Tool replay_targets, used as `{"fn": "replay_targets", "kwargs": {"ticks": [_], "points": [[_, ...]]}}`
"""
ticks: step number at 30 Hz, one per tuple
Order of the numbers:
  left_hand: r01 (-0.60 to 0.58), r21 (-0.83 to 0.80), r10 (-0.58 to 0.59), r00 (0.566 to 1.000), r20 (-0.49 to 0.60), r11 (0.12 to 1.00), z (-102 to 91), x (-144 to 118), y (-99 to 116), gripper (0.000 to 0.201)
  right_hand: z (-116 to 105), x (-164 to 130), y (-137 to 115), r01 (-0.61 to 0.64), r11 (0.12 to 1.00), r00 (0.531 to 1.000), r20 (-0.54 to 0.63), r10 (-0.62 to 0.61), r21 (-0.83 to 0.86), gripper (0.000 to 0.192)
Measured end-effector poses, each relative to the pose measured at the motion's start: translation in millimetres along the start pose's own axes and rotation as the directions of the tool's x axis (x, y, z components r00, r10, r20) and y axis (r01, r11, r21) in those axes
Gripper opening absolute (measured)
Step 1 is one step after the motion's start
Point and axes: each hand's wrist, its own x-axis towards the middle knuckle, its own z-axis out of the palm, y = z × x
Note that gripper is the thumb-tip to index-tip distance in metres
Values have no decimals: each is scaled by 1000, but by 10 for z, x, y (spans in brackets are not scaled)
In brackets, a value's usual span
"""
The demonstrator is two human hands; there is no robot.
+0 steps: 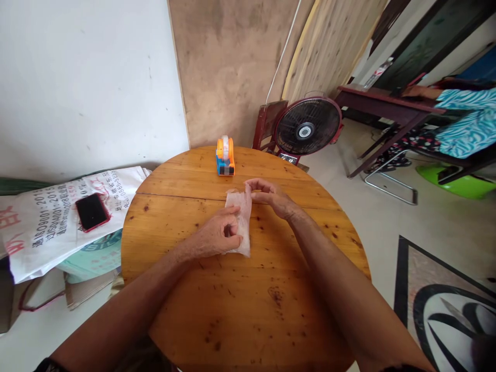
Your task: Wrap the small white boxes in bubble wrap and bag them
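A crumpled, folded piece of translucent whitish plastic wrap (244,227) lies near the middle of the round wooden table (279,279). From the left, my left hand (217,232) rests on it, fingers curled and thumb bent, holding its left side down; whether anything is inside the fold cannot be made out. My right hand (269,196) pinches the raised upper right edge of the wrap between thumb and fingers. Beyond both hands, towards the table's far edge, stands an orange and blue tape dispenser (225,157) with a roll of tape on it.
Left of the table, a phone (93,212) lies on a white printed sack (50,217). A round fan (308,126) stands by a chair (267,124) behind the table. At the right, a person in a blue patterned top (468,121) sits at a dark table (391,101).
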Motion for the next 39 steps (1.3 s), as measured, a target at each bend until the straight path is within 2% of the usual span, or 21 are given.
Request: {"fn": "replay_targets", "kwargs": {"ticks": [6,11,14,16,22,26,29,31,35,39], "points": [[29,2,-29,1000,1,1000,1,10,-22,26,-23,13,-134,-4,998,990,141,13,-61,18],[22,-8,-22,1000,18,1000,2,16,-38,25,-19,171,-231,103,945,950,311,-1,-311,19],[27,-5,-27,1000,17,1000,-1,13,-27,23,34,301,-184,168,876,942,335,-9,-451,16],[23,14,-23,1000,4,1000,-2,18,-21,22,73,355,-98,167,853,955,295,-16,-494,16],[-79,103,83,996,-32,992,16,59,-50,24,151,348,227,126,899,990,116,-84,-420,20],[-36,130,49,994,-96,991,65,26,-84,21,186,352,363,162,873,985,28,-168,-460,21],[1,154,26,985,-169,988,94,-17,-90,16,222,349,403,166,824,979,-12,-205,-542,20],[-26,210,71,975,-209,977,97,-29,-84,15,255,327,403,148,766,976,-34,-217,-625,17],[-112,305,175,966,-191,946,83,-12,-88,16,330,259,371,93,687,971,-86,-222,-721,14],[-112,229,151,975,-161,967,101,-1,-119,16,374,229,319,50,662,968,-127,-217,-748,34]]}}
